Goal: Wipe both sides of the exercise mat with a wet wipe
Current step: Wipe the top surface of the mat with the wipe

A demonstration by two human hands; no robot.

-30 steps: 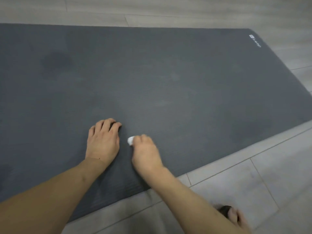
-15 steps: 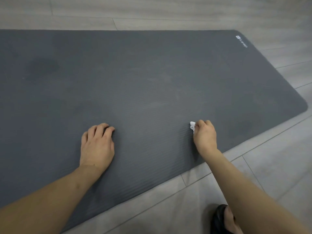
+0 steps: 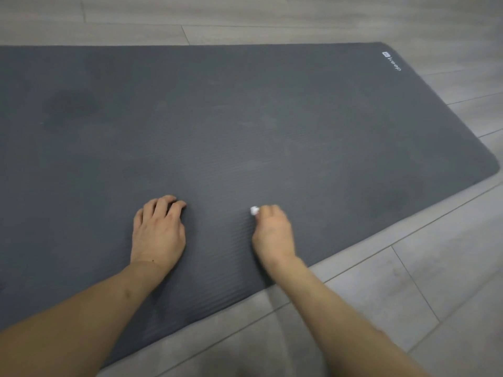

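On the floor (image 3: 272,20) of grey wood-look planks lies the dark grey exercise mat (image 3: 245,126), spread flat and filling most of the view, its far right corner at about 2 o'clock printed with a small white logo (image 3: 392,62). Near the mat's lower edge, at about 5 o'clock of its middle, the right hand (image 3: 272,232) rests knuckles-up with its fingers (image 3: 268,210) curled tight around a balled white wet wipe (image 3: 254,210); only a small bit of the wipe pokes out at the hand's 10 o'clock side, touching the mat. At 9 o'clock of that hand, apart from it, the left hand (image 3: 159,232) rests palm-down on the mat, fingertips bent under against the ribbed foam, holding nothing. A darker patch (image 3: 72,104) marks the mat at 10 o'clock. Both bare forearms reach in from the bottom edge.
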